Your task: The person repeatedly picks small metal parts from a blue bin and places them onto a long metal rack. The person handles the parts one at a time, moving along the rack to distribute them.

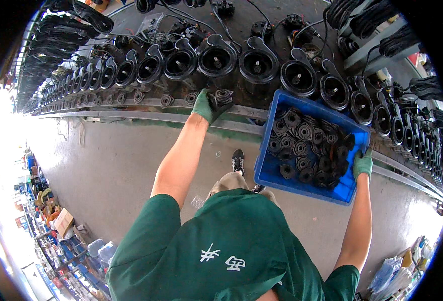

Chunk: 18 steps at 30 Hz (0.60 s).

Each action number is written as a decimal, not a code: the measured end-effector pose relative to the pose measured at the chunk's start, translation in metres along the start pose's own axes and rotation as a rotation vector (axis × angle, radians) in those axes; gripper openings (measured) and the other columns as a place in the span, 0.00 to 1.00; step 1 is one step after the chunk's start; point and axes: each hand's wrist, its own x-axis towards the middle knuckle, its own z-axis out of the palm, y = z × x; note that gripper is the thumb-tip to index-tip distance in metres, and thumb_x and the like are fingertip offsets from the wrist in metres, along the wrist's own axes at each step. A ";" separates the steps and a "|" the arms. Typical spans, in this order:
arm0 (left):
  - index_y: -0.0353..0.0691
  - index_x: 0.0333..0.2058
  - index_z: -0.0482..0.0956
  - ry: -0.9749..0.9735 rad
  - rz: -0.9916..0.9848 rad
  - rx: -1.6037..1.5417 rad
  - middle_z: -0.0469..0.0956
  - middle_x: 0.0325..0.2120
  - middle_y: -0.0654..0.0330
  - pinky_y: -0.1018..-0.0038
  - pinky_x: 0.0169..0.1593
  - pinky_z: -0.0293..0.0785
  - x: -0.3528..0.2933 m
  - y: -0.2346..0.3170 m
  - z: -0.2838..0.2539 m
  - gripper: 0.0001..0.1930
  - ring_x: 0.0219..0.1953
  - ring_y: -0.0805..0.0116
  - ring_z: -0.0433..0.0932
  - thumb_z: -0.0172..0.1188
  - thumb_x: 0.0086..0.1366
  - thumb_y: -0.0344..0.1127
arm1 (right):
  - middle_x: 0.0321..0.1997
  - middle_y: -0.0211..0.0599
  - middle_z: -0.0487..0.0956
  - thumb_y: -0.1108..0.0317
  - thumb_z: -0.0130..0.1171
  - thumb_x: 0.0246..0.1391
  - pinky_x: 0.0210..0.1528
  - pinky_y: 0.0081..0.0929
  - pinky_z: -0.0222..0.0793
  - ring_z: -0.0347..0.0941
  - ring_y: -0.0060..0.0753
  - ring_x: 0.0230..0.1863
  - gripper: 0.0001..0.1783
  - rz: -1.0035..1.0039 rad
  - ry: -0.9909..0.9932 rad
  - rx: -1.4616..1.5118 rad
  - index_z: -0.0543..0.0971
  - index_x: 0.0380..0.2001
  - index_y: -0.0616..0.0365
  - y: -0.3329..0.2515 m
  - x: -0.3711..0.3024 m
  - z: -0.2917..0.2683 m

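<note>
My left hand (206,107), in a green glove with dark fingers, reaches to the metal rail below the row of machines. Its fingers close around a small round black flanged part (224,94). Close by on the ledge, a similar part (191,98) lies to the left of that hand. On the right, my gloved right hand (363,165) grips the side wall of a blue plastic bin (311,194). The bin sits tilted against the rails and holds a heap of black flanged parts (303,133). The fingers over the bin's rim are partly hidden.
A long curving row of black round housings (216,60) with upright metal shafts lines the bench. Coiled black cables (61,37) hang beyond it. Metal rails (151,116) run along the bench front. Boxes and plastic bags (387,273) stand on the floor behind me.
</note>
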 end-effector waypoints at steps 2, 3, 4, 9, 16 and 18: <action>0.37 0.50 0.76 -0.034 0.024 0.025 0.80 0.44 0.46 0.55 0.54 0.77 0.009 -0.006 -0.010 0.18 0.45 0.52 0.79 0.45 0.70 0.41 | 0.48 0.68 0.77 0.47 0.47 0.62 0.51 0.57 0.69 0.73 0.72 0.51 0.33 0.001 -0.035 0.012 0.62 0.66 0.50 0.004 0.004 0.001; 0.37 0.51 0.75 -0.018 0.029 0.036 0.79 0.45 0.46 0.55 0.54 0.78 0.010 -0.008 -0.012 0.18 0.44 0.52 0.79 0.45 0.70 0.41 | 0.48 0.68 0.77 0.46 0.47 0.62 0.50 0.58 0.69 0.73 0.72 0.50 0.33 0.030 -0.044 0.018 0.62 0.66 0.50 -0.001 0.001 0.000; 0.37 0.51 0.75 0.062 0.024 0.042 0.79 0.45 0.46 0.55 0.53 0.78 0.004 -0.009 -0.019 0.19 0.44 0.52 0.79 0.45 0.71 0.42 | 0.48 0.68 0.77 0.46 0.47 0.62 0.50 0.58 0.69 0.73 0.72 0.50 0.33 0.057 -0.053 0.023 0.62 0.66 0.50 -0.007 -0.003 -0.002; 0.37 0.51 0.73 0.257 0.004 0.078 0.77 0.46 0.46 0.52 0.54 0.77 -0.029 -0.031 -0.029 0.19 0.45 0.49 0.78 0.42 0.73 0.43 | 0.47 0.68 0.77 0.46 0.47 0.62 0.49 0.58 0.69 0.73 0.73 0.49 0.33 0.031 -0.003 0.023 0.62 0.66 0.48 -0.001 -0.002 0.001; 0.42 0.55 0.72 0.110 0.033 0.107 0.77 0.52 0.51 0.50 0.56 0.74 -0.023 -0.066 0.006 0.18 0.53 0.50 0.76 0.47 0.72 0.41 | 0.49 0.68 0.77 0.47 0.48 0.62 0.50 0.56 0.69 0.73 0.71 0.51 0.38 -0.004 0.003 -0.013 0.58 0.69 0.52 -0.008 -0.004 -0.003; 0.42 0.54 0.73 0.088 -0.010 0.161 0.78 0.48 0.54 0.52 0.52 0.77 -0.020 -0.068 0.025 0.16 0.47 0.54 0.79 0.50 0.71 0.39 | 0.50 0.67 0.76 0.48 0.49 0.61 0.51 0.55 0.69 0.73 0.70 0.52 0.38 -0.006 0.014 -0.003 0.57 0.70 0.53 -0.003 -0.005 0.000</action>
